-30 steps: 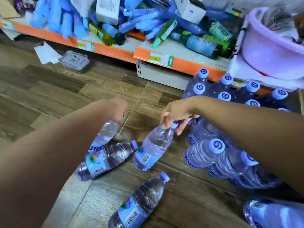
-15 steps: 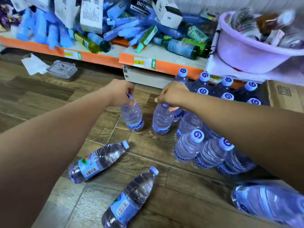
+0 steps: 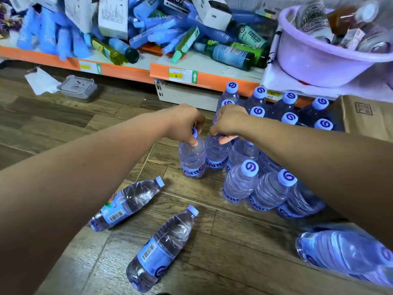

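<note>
- Setting: wood-plank floor (image 3: 63,116) in front of a low, orange-edged shelf (image 3: 127,70).
- Near right: one large bottle (image 3: 344,254) lies on its side, partly cut off by the frame.
- Near centre: two loose bottles lie flat, the nearer bottle (image 3: 163,248) and, just left of it, the farther bottle (image 3: 127,203), with caps pointing far-right.
- Middle right: a cluster of upright bottles (image 3: 240,184), packed close together.
- Left hand (image 3: 187,122): fingers curled over the cap and neck of the left bottle (image 3: 192,160), which stands upright on the floor.
- Right hand (image 3: 229,122): fingers pinch the neck of the right bottle (image 3: 215,156), which stands upright between the left bottle and the cluster.
- Far: the shelf holds jumbled goods. A lilac basin (image 3: 319,60) and a cardboard box (image 3: 365,118) sit far right, and a grey tray (image 3: 77,87) far left.
</note>
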A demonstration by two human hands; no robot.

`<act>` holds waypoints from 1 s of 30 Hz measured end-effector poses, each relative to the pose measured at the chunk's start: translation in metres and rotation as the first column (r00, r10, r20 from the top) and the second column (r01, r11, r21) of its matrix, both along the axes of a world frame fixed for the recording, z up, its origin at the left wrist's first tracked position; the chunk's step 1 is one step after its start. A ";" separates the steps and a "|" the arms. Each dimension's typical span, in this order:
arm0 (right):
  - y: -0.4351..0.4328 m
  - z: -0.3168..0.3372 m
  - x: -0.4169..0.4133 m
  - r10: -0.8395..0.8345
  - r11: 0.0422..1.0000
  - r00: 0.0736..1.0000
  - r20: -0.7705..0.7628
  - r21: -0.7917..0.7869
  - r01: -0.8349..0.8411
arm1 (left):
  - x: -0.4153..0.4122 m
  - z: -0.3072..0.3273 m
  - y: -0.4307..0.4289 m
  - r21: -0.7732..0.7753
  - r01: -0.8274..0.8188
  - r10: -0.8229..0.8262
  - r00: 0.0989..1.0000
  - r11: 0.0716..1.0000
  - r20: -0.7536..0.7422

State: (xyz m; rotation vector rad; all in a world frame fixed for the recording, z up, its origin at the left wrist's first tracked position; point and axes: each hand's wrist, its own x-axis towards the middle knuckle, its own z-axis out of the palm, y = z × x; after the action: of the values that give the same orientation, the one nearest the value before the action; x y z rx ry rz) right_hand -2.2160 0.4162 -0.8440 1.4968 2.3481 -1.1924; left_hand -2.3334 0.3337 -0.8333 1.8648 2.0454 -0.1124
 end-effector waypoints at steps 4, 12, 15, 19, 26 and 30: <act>0.003 -0.002 0.000 0.077 0.997 0.996 0.049 0.019 -0.078 | 0.009 0.003 -0.001 -0.004 0.037 -0.037 0.999 0.999 -0.003; 0.007 0.012 0.002 0.186 0.982 0.977 0.100 0.016 -0.188 | 0.029 0.008 -0.008 0.000 0.121 -0.121 0.992 0.993 0.030; 0.006 0.017 0.009 0.228 0.974 0.970 0.078 -0.023 -0.227 | 0.038 0.008 -0.012 -0.013 0.148 -0.146 0.986 0.989 0.085; 0.009 0.023 0.016 0.283 0.959 0.951 0.120 -0.032 -0.281 | 0.053 0.006 -0.008 -0.020 0.198 -0.196 0.978 0.980 0.076; 0.012 0.031 0.027 0.274 0.958 0.960 0.055 -0.099 -0.268 | 0.063 -0.001 -0.005 -0.020 0.199 -0.197 0.979 0.980 0.055; 0.012 0.031 0.028 0.278 0.959 0.960 0.030 -0.066 -0.276 | 0.061 -0.009 -0.009 0.012 0.113 -0.114 0.990 0.994 0.084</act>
State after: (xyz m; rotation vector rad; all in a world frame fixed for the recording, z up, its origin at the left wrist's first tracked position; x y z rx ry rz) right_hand -2.1880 0.4282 -0.8130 1.1141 2.3732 -1.1404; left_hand -2.2720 0.3242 -0.8426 1.9560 1.8867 -0.0554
